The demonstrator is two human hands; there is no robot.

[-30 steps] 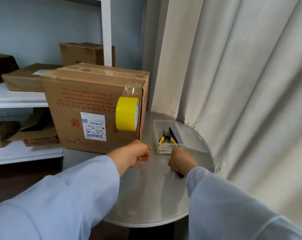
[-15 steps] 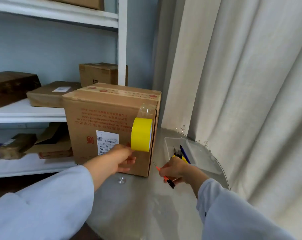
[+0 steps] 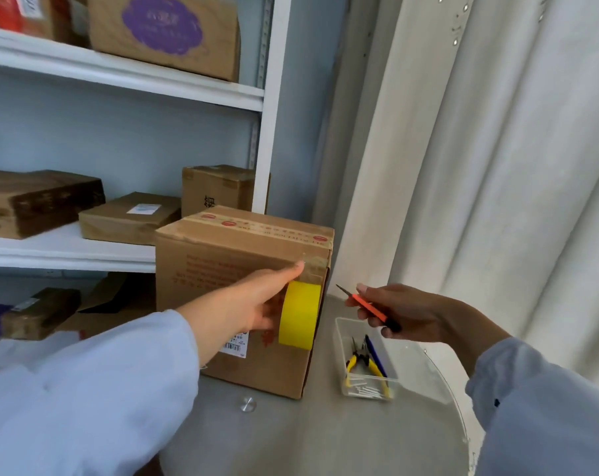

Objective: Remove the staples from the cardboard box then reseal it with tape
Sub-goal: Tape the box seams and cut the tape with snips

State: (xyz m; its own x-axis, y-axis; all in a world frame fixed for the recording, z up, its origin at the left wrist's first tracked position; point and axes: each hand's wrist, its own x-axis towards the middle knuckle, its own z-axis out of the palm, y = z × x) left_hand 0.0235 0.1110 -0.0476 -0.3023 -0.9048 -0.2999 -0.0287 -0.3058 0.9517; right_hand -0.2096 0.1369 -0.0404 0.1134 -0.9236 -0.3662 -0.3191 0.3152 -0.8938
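Up at the box's near right corner, the left hand [image 3: 246, 304] lies flat and open against the cardboard, index finger stretched to press the clear tape strip [image 3: 313, 269] onto the front face just under the top edge. From that strip hangs the yellow tape roll [image 3: 300, 316], standing on edge against the front face, just beside the palm. The right hand [image 3: 408, 316] is curled around an orange-handled cutter [image 3: 368, 305], pinched between thumb and fingers, its dark thin blade pointing left toward the box corner but apart from it.

The cardboard box [image 3: 222, 266] stands upright on the round grey table [image 3: 325, 438], brown, printed with red lettering on its front, a white shipping label low on that face partly hidden by the left wrist. A band of printed tape with red oval marks runs along its closed top.

Just right of the box, below the right hand, sits a clear plastic tray [image 3: 346, 338] holding yellow-handled pliers [image 3: 360, 360], a blue pen and a scatter of small pale pieces at its near end; whether these are staples is too fine to tell. A small metal disc [image 3: 248, 404] lies on the table near the box's front edge.

Behind the box, white shelves [image 3: 126, 72] carry several brown parcels. Pale curtains [image 3: 480, 166] hang to the right, close behind the table.
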